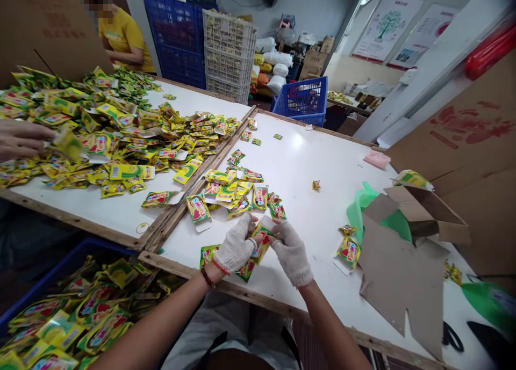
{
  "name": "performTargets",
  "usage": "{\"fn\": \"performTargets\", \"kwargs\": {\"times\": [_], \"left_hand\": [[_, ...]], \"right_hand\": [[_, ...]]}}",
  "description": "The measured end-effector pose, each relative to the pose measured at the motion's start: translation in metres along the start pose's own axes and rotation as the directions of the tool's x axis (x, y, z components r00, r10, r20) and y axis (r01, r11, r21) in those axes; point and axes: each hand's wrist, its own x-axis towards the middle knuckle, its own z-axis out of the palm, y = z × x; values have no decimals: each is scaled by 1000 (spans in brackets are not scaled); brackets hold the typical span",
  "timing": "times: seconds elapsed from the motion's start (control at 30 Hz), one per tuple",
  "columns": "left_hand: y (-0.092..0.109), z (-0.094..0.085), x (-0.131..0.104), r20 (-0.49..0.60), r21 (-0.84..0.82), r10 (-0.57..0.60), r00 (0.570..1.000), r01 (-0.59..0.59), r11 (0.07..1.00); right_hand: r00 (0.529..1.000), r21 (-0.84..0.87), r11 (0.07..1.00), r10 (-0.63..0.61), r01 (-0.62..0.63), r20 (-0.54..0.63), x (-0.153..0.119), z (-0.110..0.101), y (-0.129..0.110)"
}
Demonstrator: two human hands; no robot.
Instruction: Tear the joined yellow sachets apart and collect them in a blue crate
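Both hands wear white knitted gloves with bare fingertips and meet near the table's front edge. Between them is a small yellow-and-green printed candy box, pinched by the fingertips of my left hand and my right hand. A pale flap seems to stand up at its far end. Under and beside my left hand lie green-and-red packets, partly covered by the glove. Just beyond my hands is a loose pile of similar boxes, some with white flaps out.
A wooden strip divides this white table from one heaped with boxes and packets. A co-worker's hand holds a box there. A blue crate of boxes sits lower left. At right lie a torn carton and green plastic bag.
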Motion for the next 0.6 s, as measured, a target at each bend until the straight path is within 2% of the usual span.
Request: {"fn": "performTargets", "kwargs": {"times": [0.07, 0.13, 0.17, 0.23, 0.3, 0.43, 0.53, 0.6], "left_hand": [[-1, 23, -11, 43, -299, -55, 998, 66, 952], [-3, 43, -20, 107, -484, -76, 991, 119, 867], [-5, 50, -23, 126, -525, -79, 989, 134, 840], [-8, 56, -28, 160, -508, -88, 983, 158, 847], [-10, 54, -29, 196, -384, -77, 978, 149, 911], [-12, 42, -28, 253, -172, 15, 967, 30, 985], [-13, 38, -29, 215, -135, -33, 976, 64, 989], [-15, 38, -30, 181, -141, -81, 980, 107, 984]], "right_hand": [[991, -36, 999, -28, 23, -133, -19, -16, -1], [983, 52, 997, 71, -62, -172, -36, -24, 4], [977, 99, 989, 128, -113, -170, -43, -25, 8], [963, 121, 976, 201, -181, -182, -54, -25, 17], [961, 53, 978, 207, -201, -186, -61, -24, 23], [978, -13, 980, 196, -198, -75, -62, -26, 25], [981, 36, 982, 186, -184, -53, -54, -30, 19], [983, -14, 983, 184, -184, 1, -47, -34, 14]]}}
